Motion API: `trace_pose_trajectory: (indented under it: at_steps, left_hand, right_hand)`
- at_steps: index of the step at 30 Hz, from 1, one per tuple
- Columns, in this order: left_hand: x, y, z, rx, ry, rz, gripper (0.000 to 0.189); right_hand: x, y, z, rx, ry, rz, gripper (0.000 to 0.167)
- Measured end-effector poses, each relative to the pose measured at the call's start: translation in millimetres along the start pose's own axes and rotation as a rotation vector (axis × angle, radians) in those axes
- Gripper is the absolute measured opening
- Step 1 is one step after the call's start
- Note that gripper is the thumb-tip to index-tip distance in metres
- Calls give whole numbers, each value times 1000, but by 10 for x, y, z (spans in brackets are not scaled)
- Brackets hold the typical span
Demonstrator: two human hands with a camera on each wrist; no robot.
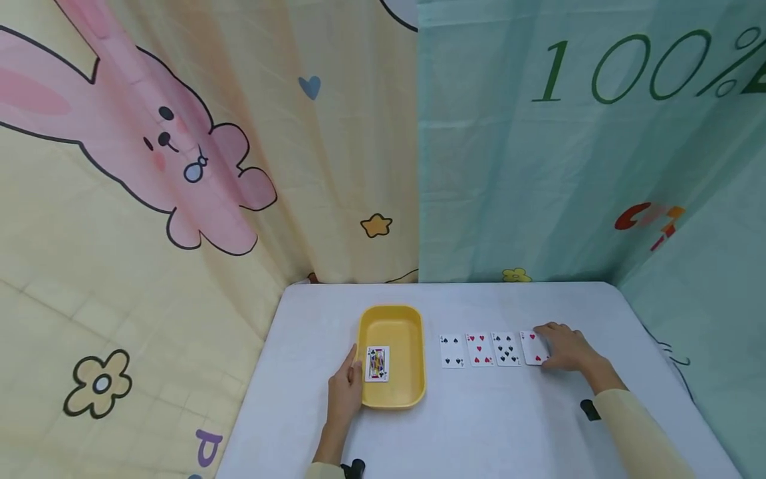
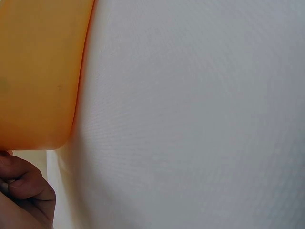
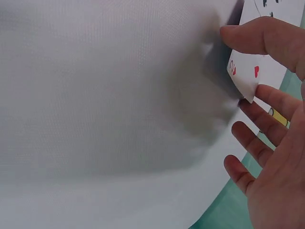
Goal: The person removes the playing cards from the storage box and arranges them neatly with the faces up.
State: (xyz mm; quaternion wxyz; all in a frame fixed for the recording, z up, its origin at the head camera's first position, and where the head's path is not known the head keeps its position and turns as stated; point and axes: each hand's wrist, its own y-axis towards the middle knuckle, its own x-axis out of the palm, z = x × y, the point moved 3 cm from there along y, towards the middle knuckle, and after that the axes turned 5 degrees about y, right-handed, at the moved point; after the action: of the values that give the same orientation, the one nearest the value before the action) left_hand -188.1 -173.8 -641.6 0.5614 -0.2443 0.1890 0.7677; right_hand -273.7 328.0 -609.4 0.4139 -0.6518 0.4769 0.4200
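Observation:
My left hand point(image 1: 345, 392) holds the left side of a shallow yellow tray point(image 1: 395, 401); in the left wrist view, curled fingers point(image 2: 28, 183) show at the orange-looking tray wall point(image 2: 40, 71). Inside the tray lies a face-up picture card point(image 1: 377, 364). On the right, my right hand point(image 1: 565, 347) pinches a two of hearts point(image 1: 530, 348) by its edges, thumb on the near side. The right wrist view shows this playing card point(image 3: 246, 78) tilted, one corner off the table, between thumb and fingertips. Its other fingers are spread.
Left of the two of hearts, three face-up cards stand in a row: a black card point(image 1: 451, 351), a hearts card point(image 1: 480, 350) and another black card point(image 1: 506, 349). A white cloth covers the table point(image 1: 479, 426). Printed curtains point(image 1: 359, 166) hang behind it.

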Motion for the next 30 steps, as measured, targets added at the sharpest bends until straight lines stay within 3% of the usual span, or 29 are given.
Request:
trace_pose_trajectory:
  at_steps: [12,30]
  left_hand:
    - [4,50,54,33,-1,17,46]
    - [5,-3,24,19,10,9,47]
  right_hand:
    - [18,125,43,32,-4,-31,84]
    - [48,77,-1,27,6,-41,87]
